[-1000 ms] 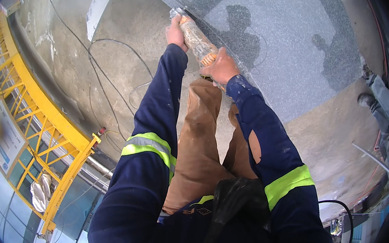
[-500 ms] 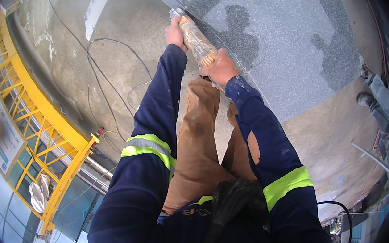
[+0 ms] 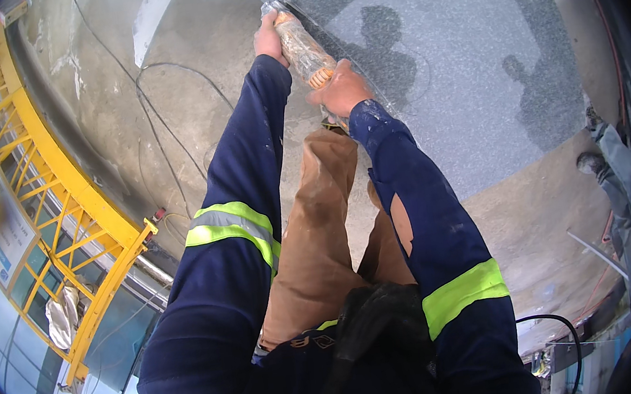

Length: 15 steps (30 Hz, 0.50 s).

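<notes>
My left hand [image 3: 269,39] is closed round the far end of a dust-caked cylindrical tool [image 3: 302,48] with orange parts. My right hand [image 3: 340,89] grips its near end, fingers wrapped round below an orange ribbed section. The tool lies at an angle along the edge of a grey speckled slab [image 3: 493,128], where a thin dark line runs beside it. Shadows fall across the slab. My brown-trousered legs are below my hands, between my forearms; what the tool's tip touches is too small to tell.
A yellow metal suspended platform [image 3: 75,176] with a sign board curves along the left, over glazing. Loose cables [image 3: 152,106] lie on the stained concrete floor [image 3: 95,74]. At the right edge are grey-trousered legs [image 3: 623,195] of another person, a pale rod [image 3: 597,252] and a black hose [image 3: 563,319].
Both my hands and the tool have shifted a little up and to the left in the picture, still gripping it. The surroundings have shifted slightly too.
</notes>
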Each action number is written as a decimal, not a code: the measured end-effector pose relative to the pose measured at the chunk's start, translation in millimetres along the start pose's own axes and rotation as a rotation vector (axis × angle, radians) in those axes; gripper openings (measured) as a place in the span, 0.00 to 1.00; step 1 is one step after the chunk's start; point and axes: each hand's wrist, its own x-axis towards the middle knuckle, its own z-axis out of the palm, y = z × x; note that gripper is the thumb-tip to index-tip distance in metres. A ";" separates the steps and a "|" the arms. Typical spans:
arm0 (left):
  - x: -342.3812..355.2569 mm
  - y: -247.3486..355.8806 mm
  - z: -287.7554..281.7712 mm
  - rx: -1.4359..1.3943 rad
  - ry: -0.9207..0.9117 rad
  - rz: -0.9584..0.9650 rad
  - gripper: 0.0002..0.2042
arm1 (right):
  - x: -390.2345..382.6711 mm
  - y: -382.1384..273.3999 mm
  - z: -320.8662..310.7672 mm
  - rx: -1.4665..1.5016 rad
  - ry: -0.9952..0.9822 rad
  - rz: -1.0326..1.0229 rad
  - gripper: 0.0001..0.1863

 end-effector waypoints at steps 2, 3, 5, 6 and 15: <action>1.0 0.3 -0.9 -0.031 0.030 0.016 0.21 | -0.6 -2.9 -2.3 0.027 -0.044 0.039 0.48; -0.8 0.1 -1.2 -0.024 0.007 0.017 0.21 | -2.4 -2.7 -2.7 0.012 -0.034 0.027 0.47; -6.4 -1.3 1.4 0.004 0.017 -0.012 0.21 | -6.1 0.4 -2.7 -0.020 0.015 -0.014 0.46; -10.4 -0.9 2.7 0.009 0.002 0.001 0.21 | -9.5 2.4 -0.1 -0.033 0.052 -0.040 0.45; -47.6 -13.0 15.0 0.036 0.049 0.010 0.21 | -25.5 33.3 6.6 0.005 0.080 -0.081 0.42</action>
